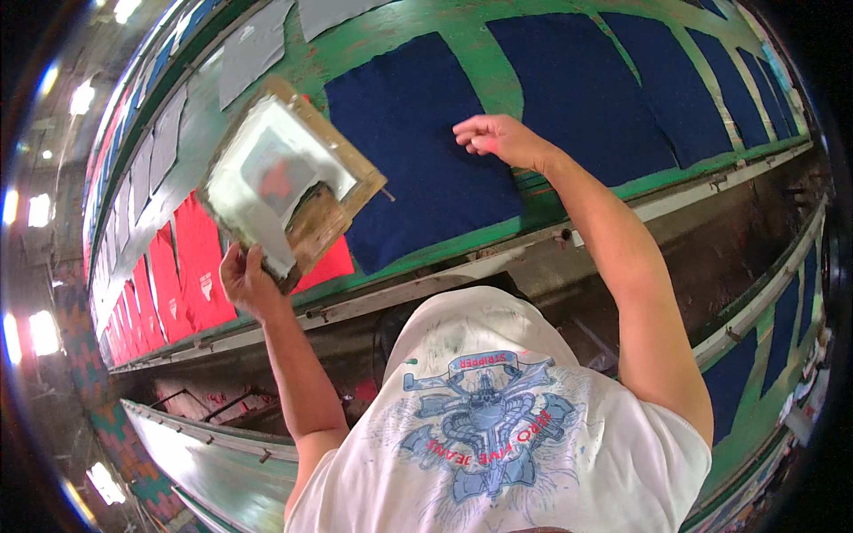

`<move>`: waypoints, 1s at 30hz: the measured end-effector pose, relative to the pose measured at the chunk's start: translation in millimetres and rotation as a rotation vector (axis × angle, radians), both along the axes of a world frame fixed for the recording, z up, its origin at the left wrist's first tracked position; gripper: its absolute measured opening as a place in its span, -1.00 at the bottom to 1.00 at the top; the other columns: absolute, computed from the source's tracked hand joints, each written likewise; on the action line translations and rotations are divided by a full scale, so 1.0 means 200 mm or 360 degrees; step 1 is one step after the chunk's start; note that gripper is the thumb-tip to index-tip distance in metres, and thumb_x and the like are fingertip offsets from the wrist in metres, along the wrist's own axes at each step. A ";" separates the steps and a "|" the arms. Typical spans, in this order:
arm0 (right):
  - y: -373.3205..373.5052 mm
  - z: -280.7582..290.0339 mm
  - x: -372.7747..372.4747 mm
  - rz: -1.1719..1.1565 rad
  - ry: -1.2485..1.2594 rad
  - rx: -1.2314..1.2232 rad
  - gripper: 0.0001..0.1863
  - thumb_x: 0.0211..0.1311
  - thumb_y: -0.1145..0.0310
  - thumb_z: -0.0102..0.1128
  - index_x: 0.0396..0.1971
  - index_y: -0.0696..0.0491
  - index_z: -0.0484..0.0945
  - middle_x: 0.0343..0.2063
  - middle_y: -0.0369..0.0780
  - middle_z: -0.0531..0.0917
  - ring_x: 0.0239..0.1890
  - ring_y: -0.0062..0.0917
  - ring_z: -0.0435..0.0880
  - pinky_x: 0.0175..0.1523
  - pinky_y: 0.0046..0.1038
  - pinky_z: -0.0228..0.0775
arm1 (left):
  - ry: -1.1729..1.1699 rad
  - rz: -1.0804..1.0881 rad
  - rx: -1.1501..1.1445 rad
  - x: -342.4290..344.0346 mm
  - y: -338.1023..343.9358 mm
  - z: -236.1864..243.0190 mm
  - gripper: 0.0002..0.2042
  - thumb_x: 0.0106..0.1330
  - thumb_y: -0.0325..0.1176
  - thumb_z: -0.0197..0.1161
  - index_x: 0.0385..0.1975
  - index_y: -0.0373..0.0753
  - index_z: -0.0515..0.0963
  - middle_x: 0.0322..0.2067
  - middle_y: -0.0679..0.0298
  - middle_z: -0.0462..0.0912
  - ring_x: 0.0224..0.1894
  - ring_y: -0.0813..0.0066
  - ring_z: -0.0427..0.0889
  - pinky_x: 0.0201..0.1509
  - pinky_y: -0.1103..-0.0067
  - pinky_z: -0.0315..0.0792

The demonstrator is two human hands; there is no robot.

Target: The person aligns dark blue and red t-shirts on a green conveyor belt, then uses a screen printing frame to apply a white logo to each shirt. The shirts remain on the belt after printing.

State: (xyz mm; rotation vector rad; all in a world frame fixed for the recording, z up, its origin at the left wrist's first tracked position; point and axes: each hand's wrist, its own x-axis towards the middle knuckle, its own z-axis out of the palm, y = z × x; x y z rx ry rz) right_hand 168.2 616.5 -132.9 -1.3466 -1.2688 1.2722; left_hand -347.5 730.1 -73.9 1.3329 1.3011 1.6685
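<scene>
You grip a wooden-framed screen [283, 164] by its lower left edge, thumb and fingers of your left hand [255, 286] closed on the rim. The screen lies just beyond that hand, tilted, overlapping the left side of a navy fabric panel [413, 169] in view. Your right hand [502, 140] is well apart to the screen's right, empty, its fingers loosely curled over the panel's right side; whether they touch cloth cannot be told. Within its border, the screen shows a pale surface, a reddish patch and a brown area whose nature is unclear. The green table [478, 67] bears navy, red [203, 262] and grey panels [255, 43] in rows.
</scene>
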 end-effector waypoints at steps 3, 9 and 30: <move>-0.06 -0.10 -0.03 0.0162 -0.0549 -0.0044 -0.59 0.50 0.55 0.24 0.30 0.15 0.70 0.03 -0.14 0.85 0.06 -0.42 0.81 0.25 -0.32 0.64 | -0.0019 0.0051 0.0050 -0.16 -0.11 0.07 -0.65 0.33 -0.71 0.45 0.11 -0.44 0.68 0.04 0.07 0.77 0.04 0.29 0.76 0.22 0.38 0.66; -0.31 -0.06 -0.13 0.0334 -0.0740 0.0164 -0.63 0.43 0.59 0.22 0.18 0.14 0.73 0.02 -0.07 0.79 0.10 -0.19 0.79 0.26 -0.19 0.63 | -0.0093 0.0282 -0.0055 -0.39 -0.33 0.07 -0.65 0.36 -0.71 0.39 0.14 -0.45 0.65 0.08 0.04 0.78 0.07 0.25 0.77 0.23 0.33 0.67; 1.04 -0.17 -0.58 -0.0220 -0.2131 0.0518 -0.16 0.59 -0.24 0.19 0.61 0.05 0.41 0.64 -0.03 0.37 0.67 0.04 0.27 0.69 0.12 0.09 | 0.0073 0.0379 -0.0153 -0.72 -0.71 0.13 -0.61 0.28 -0.70 0.46 0.11 -0.43 0.60 0.23 0.04 0.73 0.14 0.39 0.67 0.36 0.37 0.54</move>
